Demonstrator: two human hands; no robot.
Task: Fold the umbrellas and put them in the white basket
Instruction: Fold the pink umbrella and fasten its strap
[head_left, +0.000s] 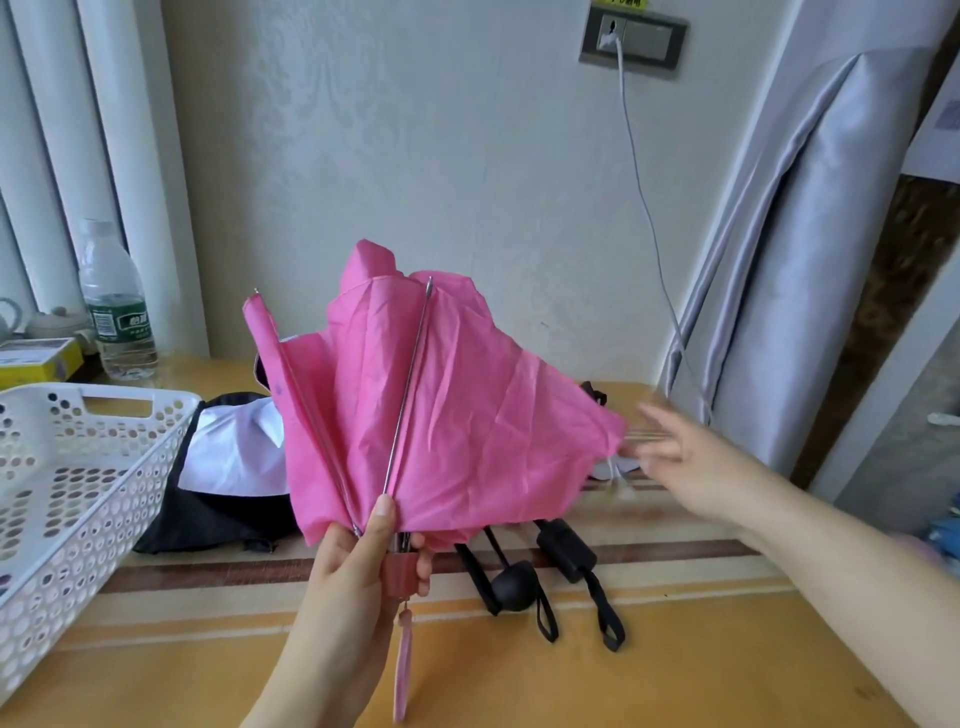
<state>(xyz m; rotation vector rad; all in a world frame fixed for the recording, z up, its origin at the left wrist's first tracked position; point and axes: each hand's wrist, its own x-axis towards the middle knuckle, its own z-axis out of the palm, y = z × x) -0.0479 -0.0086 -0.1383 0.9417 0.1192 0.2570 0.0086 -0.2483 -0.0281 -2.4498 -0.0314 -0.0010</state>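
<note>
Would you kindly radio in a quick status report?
Left hand grips pink umbrella by its handle. Right hand open, blurred. White basket holds no umbrella. Black umbrellas on table.

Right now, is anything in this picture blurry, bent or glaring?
In the head view, the right hand is smeared by motion blur; the left hand gripping the pink umbrella is sharp. The wide lens bows the curtain and the white basket. Lighting is soft daylight, no harsh glare.
</note>
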